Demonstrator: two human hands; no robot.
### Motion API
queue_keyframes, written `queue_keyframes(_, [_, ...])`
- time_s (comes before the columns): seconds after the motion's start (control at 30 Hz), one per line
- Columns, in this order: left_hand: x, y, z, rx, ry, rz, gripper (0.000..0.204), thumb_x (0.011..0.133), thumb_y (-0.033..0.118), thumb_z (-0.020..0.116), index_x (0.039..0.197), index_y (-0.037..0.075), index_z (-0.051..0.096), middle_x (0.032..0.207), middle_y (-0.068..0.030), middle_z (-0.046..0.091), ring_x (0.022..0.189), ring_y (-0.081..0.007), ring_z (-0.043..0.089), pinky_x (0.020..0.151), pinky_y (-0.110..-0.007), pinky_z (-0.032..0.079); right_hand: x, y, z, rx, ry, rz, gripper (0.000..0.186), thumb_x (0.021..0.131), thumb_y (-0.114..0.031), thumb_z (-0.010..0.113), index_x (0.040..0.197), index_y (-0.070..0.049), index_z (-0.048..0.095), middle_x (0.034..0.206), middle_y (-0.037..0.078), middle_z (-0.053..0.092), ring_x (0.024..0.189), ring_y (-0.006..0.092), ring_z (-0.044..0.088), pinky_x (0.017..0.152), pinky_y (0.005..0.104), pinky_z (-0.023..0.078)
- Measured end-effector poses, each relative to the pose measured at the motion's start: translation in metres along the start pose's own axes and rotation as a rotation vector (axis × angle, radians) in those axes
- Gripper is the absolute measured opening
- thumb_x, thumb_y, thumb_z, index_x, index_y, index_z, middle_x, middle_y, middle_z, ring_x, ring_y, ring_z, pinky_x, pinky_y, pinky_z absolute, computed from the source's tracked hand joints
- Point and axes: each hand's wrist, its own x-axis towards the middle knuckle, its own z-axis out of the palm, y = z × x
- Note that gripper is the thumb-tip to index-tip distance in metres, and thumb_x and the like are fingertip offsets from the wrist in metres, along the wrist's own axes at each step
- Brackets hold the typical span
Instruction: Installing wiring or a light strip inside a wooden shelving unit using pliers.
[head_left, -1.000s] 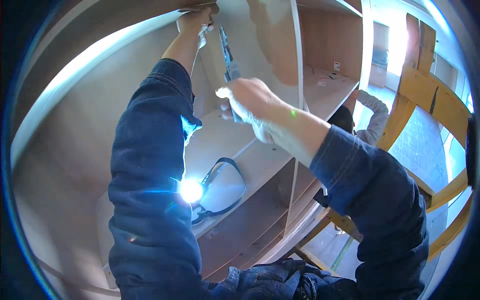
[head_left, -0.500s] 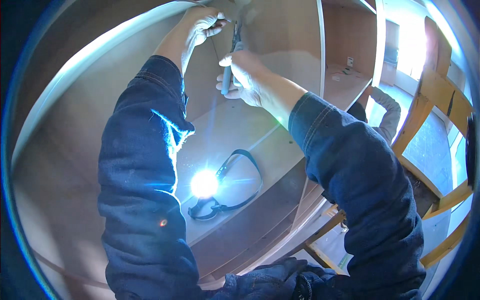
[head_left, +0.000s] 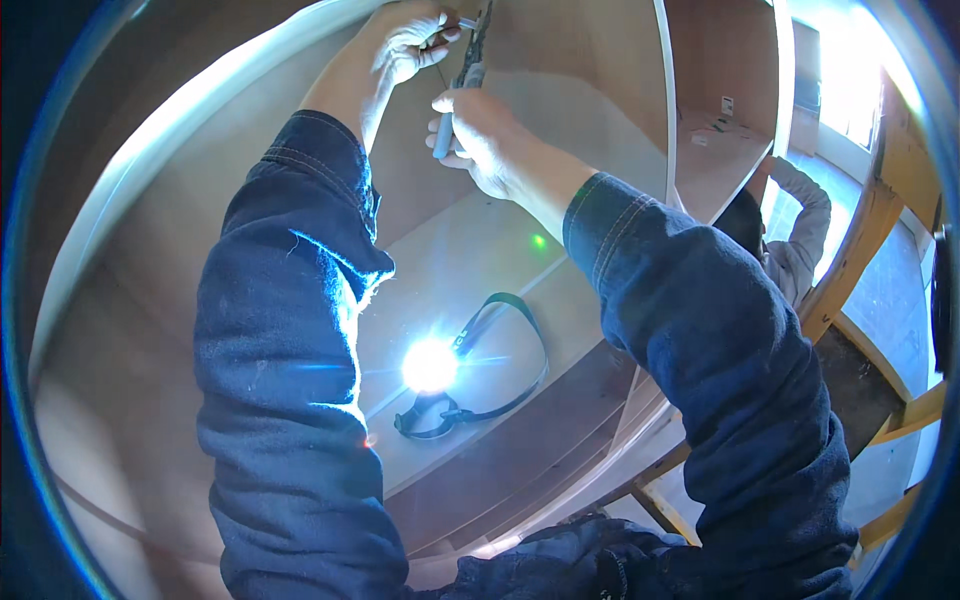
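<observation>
My left hand [head_left: 405, 40] is raised to the top of the cabinet, its fingers closed on a thin wire [head_left: 460, 22]. Below and right of it, my right hand [head_left: 475, 140] grips pliers [head_left: 472, 58] with pale blue handles, their jaws pointing up beside the wire; whether they touch it I cannot tell. A lit headlamp [head_left: 430, 365] with a dark strap [head_left: 510, 405] lies on the cabinet board [head_left: 460, 260] beneath my hands.
Another cabinet compartment [head_left: 725, 60] with small scraps on its shelf is at upper right. A person in a grey sleeve [head_left: 805, 215] is behind my right arm. Yellow wooden framing [head_left: 855, 260] stands at right, with a bright window [head_left: 845, 75] beyond.
My right hand has moved up with the pliers, bringing their jaws to my left hand. The view has shifted, so the shelf, headlamp and wooden frame sit further right.
</observation>
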Motion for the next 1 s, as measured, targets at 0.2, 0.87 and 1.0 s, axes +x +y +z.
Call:
queue_keyframes(0.2, [0.010, -0.005, -0.001, -0.008, -0.016, 0.056, 0.010, 0.090, 0.005, 0.068, 0.099, 0.000, 0.071, 0.097, -0.0139, 0.073, 0.082, -0.0186, 0.068, 0.071, -0.029, 0.056, 0.003, 0.002, 0.000, -0.009, 0.000, -0.028, 0.053, 0.100, -0.026, 0.052, 0.139, 0.009, 0.043, 0.128, 0.026, 0.051, 0.117, 0.0354, 0.058, 0.105, 0.0485, 0.045])
queue_keyframes(0.87, [0.034, -0.028, -0.003, -0.065, -0.079, 0.249, 0.008, 0.085, 0.003, 0.067, 0.092, 0.003, 0.071, 0.087, -0.0114, 0.069, 0.077, -0.0187, 0.063, 0.071, -0.031, 0.051, 0.008, -0.007, 0.002, -0.057, 0.023, -0.121, 0.048, 0.101, -0.026, 0.051, 0.135, 0.008, 0.047, 0.120, 0.022, 0.054, 0.110, 0.0309, 0.059, 0.100, 0.0457, 0.047])
queue_keyframes(1.0, [0.033, -0.030, -0.004, -0.075, -0.092, 0.290, 0.007, 0.084, 0.003, 0.067, 0.091, 0.003, 0.071, 0.085, -0.0109, 0.068, 0.076, -0.0188, 0.062, 0.071, -0.032, 0.051, 0.012, -0.006, 0.006, -0.060, 0.035, -0.119, 0.047, 0.102, -0.026, 0.050, 0.135, 0.007, 0.047, 0.119, 0.021, 0.054, 0.109, 0.0306, 0.060, 0.099, 0.0451, 0.048])
